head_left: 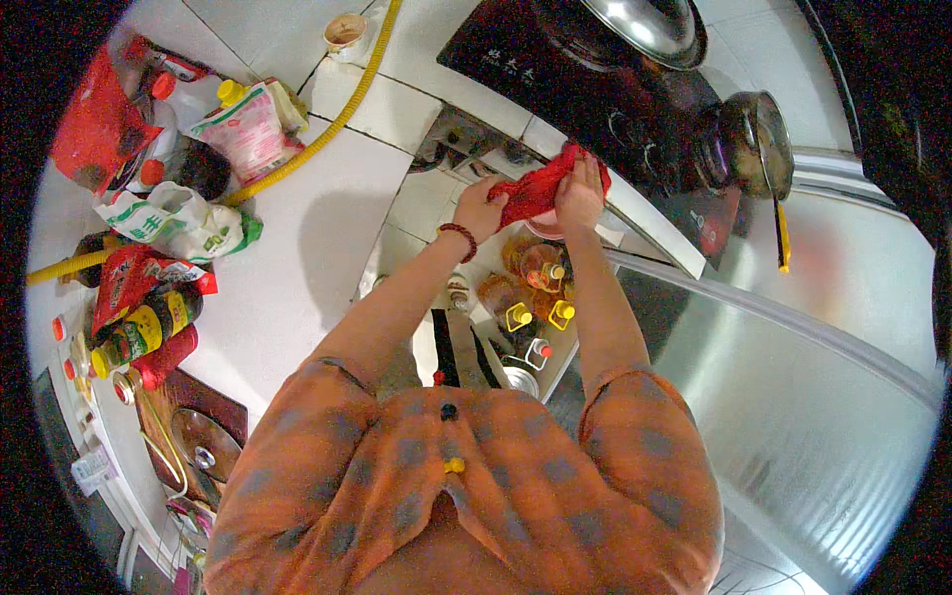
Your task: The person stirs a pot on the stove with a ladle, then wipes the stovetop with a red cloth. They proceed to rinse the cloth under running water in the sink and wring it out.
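A bunched red cloth (535, 192) is stretched between my two hands, near the front edge of the hob counter. My left hand (480, 210), with a dark red bead bracelet at its wrist, is closed on the cloth's left end. At the other end, my right hand (580, 202) grips the cloth, its fingers lying long over it. Part of a pinkish round rim (545, 228) shows just below the cloth; most of it is hidden.
A black hob (605, 109) with a lidded wok (645, 25) and a pot (759, 149) stands beyond. Oil bottles (521, 297) stand on the floor. Bags and bottles (149, 327) crowd the left counter, crossed by a yellow hose (347, 104). A frosted panel (793, 377) lies right.
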A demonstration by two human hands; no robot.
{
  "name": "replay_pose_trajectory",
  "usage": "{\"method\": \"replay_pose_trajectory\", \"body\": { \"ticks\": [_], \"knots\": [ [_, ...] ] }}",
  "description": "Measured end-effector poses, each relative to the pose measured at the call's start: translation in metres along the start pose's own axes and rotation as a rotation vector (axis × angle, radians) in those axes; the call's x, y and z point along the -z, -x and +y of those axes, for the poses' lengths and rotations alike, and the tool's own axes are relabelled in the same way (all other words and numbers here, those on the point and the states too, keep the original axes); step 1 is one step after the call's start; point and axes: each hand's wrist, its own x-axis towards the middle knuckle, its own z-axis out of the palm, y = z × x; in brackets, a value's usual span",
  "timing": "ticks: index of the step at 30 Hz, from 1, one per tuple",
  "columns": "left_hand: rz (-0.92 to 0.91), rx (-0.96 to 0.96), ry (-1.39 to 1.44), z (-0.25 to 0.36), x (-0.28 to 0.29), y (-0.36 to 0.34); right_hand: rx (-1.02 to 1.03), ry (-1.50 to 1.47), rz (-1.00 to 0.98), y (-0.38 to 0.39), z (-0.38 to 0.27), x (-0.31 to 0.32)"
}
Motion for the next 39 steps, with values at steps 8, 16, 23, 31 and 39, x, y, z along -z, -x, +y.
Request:
{"method": "replay_pose_trajectory", "body": {
  "ticks": [8,16,23,31,39],
  "knots": [
    [0.017,-0.004,0.135,-0.02,0.008,0.013,-0.036,0.014,-0.073,-0.027,-0.073,0.008],
    [-0.073,0.127,0.044,0.012,-0.053,0.019,0.005,-0.163,-0.082,0.009,0.033,0.019],
    [-0.272,0.186,-0.14,0.059,-0.145,0.026,-0.107,-0.204,-0.053,0.059,0.138,0.047],
    [-0.668,0.202,-0.012,0.084,-0.295,0.028,-0.503,0.095,0.079,0.164,0.309,0.079],
    [-0.86,0.09,-0.051,0.097,-0.365,0.064,-1.403,-1.229,0.732,0.261,0.313,0.075]
  ]
}}
